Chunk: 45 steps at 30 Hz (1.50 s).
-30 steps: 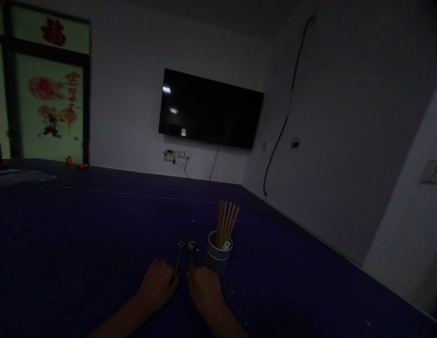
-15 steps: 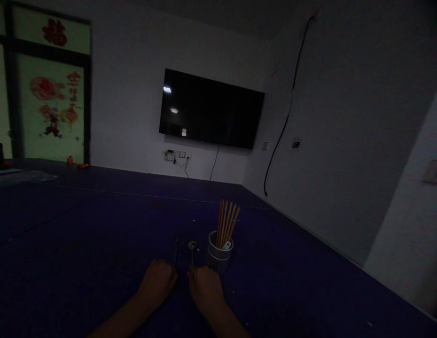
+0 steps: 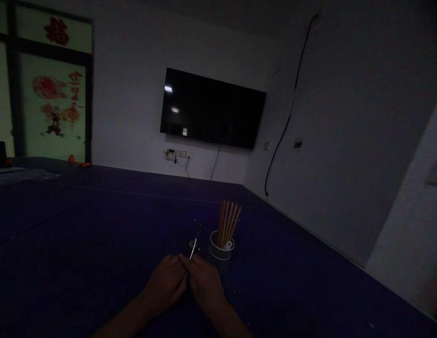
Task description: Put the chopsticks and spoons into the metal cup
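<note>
Head; held spoon point(image 3: 195, 243); axis fwd-R

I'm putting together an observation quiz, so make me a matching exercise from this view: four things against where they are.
1. slim light-brown wooden sticks
2. grey cylindrical container
3. wide black rectangular television
4. shiny slender metal utensil

A. mounted on the pale wall
B. projecting from where the left hand and right hand meet
C. standing inside the container
D. on the dark blue-purple surface, beside the right hand

Pairs: 1-C, 2-D, 3-A, 4-B
</note>
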Each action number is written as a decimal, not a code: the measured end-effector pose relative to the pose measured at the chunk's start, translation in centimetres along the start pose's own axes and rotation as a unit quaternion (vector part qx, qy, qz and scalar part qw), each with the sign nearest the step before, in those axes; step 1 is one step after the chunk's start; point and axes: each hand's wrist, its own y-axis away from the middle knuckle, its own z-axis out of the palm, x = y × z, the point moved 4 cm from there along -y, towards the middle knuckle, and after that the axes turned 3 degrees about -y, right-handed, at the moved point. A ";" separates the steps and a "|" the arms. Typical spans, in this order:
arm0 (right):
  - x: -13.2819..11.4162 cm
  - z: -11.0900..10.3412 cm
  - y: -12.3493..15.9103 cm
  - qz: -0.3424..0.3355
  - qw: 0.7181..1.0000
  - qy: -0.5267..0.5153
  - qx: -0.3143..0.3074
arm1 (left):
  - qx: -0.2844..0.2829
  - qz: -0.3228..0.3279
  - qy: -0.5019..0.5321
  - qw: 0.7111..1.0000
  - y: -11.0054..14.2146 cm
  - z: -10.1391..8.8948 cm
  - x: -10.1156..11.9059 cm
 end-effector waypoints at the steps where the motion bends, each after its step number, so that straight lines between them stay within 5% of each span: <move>1: 0.1 0.1 0.1 -0.015 1.000 0.000 0.022 | 0.017 0.014 0.010 1.000 0.1 -0.2 0.2; 5: 0.5 -0.2 0.7 -0.076 0.985 -0.013 0.151 | 0.053 0.051 0.033 0.997 0.4 -1.0 0.4; 11: 1.6 -3.4 2.0 -0.127 0.921 -0.059 0.364 | 0.040 0.044 0.041 0.997 0.2 -1.4 0.5; 14: 3.2 -5.1 2.4 -0.025 0.907 -0.095 0.409 | 0.049 0.032 0.035 0.998 0.0 -1.4 0.5; 18: 6.0 -7.4 3.1 0.200 0.841 -0.186 0.468 | 0.088 0.035 0.030 0.995 -0.2 -1.4 0.4; 26: 9.5 -7.7 3.0 0.303 0.761 -0.325 0.473 | 0.095 0.025 0.011 0.995 -0.1 -1.0 -0.1; 36: 11.0 -5.3 2.3 0.328 0.811 -0.310 0.373 | 0.085 0.013 0.009 0.996 -0.2 -0.8 -0.4; 45: 11.3 -4.6 2.3 0.318 0.779 -0.377 0.387 | 0.080 0.012 0.007 0.997 -0.3 -0.4 -0.4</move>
